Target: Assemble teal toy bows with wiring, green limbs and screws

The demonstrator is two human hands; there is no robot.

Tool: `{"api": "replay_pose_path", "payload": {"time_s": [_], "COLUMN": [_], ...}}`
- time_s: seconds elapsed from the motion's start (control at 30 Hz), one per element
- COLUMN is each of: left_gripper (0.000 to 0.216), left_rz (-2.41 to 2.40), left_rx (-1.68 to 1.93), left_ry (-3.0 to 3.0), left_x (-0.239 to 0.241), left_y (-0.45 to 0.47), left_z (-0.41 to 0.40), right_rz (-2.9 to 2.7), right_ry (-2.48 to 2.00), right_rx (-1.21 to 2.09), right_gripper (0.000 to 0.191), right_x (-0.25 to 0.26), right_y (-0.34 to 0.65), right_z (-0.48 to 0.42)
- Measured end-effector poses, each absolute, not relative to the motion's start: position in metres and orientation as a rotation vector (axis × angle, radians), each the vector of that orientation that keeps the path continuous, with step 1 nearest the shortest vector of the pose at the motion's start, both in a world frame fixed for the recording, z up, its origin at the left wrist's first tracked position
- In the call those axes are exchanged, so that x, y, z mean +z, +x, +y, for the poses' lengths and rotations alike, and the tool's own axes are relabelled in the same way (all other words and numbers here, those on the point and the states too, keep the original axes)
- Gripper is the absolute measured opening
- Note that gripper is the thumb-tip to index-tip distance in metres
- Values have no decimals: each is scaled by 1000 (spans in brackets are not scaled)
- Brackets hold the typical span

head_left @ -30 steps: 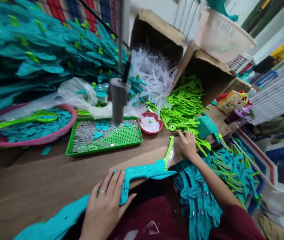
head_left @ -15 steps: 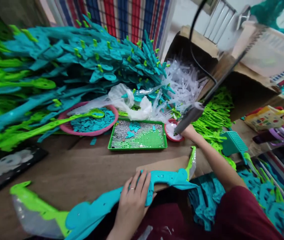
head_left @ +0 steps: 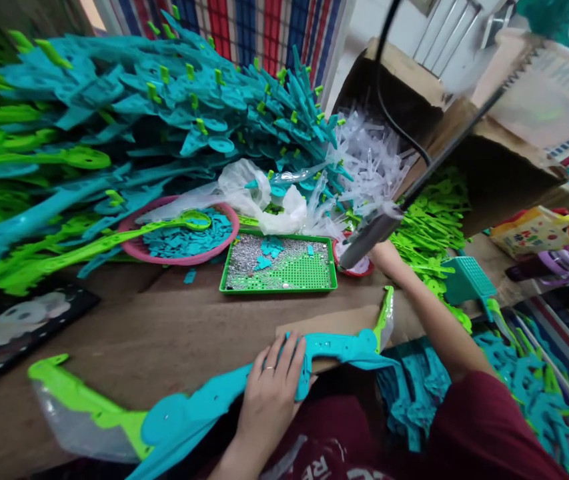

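A teal plastic toy bow (head_left: 214, 393) with lime-green end pieces lies slanted along the table's front edge. My left hand (head_left: 271, 383) is closed around its middle, fingers over the top near the grip. Clear film hangs from the green tips. My right hand (head_left: 381, 253) is at a small red bowl (head_left: 361, 270) of whitish pieces. A grey pen-shaped power tool (head_left: 371, 233) hanging on a coil crosses in front and hides its fingers. Beside the bowl lies a green perforated tray (head_left: 309, 275) holding many small metal screws and a few teal bits.
A pink basket (head_left: 131, 250) of small teal pieces stands left of the tray. Behind are heaps of teal parts (head_left: 164, 107), clear plastic pieces (head_left: 371, 150) and lime parts (head_left: 429, 227). A black dotted tray (head_left: 81, 300) sits at left, a cardboard box (head_left: 494, 143) at right.
The view has shifted slightly, and the hanging tool's lower end sits a little further left. My left hand stays on the bow; my right hand stays by the red bowl.
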State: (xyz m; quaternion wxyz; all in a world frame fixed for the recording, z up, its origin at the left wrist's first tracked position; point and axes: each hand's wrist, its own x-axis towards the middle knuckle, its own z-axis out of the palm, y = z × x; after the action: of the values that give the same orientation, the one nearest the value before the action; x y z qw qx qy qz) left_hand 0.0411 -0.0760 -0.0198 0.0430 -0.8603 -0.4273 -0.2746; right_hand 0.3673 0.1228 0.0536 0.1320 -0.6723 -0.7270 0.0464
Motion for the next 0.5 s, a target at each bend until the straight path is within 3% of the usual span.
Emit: {"api": "replay_pose_path", "payload": {"time_s": [0.27,0.4,0.5], "left_gripper": [59,60,53], "left_rz": [-1242,-1137,-1120], "left_rx": [-805,-933,-939], "left_ry": [-2756,-2790,-2786], "left_x": [-5,3,8], "left_y": [34,42,62], "left_z": [-79,-82,-81], "right_rz": [-1814,-2012,-2222], "right_ry": [-1762,-1322,-1091], "right_rx": [466,845,869], "right_gripper": [18,15,16], "right_x": [67,75,68], "right_y": [367,360,348], "right_z": [57,-26,-58]}}
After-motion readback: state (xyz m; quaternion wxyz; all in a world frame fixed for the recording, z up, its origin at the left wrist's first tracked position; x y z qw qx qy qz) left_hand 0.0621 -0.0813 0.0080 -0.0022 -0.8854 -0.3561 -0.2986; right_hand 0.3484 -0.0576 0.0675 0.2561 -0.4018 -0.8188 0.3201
